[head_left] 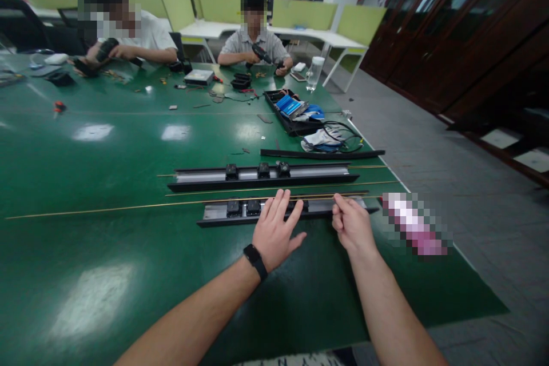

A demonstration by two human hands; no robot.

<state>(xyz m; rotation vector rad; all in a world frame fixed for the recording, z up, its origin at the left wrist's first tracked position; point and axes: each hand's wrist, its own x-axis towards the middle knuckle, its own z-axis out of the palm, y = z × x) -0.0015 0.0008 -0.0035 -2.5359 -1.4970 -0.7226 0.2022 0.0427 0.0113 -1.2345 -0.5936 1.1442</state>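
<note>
The right hand (354, 223) pinches a thin brass-coloured rod (171, 205) between thumb and forefinger. It passes beneath the left hand (275, 231), fingers straight and spread; contact there is unclear.

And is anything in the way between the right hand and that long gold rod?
Nothing visible: the right hand appears to pinch the long gold rod directly. The left hand spreads over the nearest black rail, not between them.
</note>
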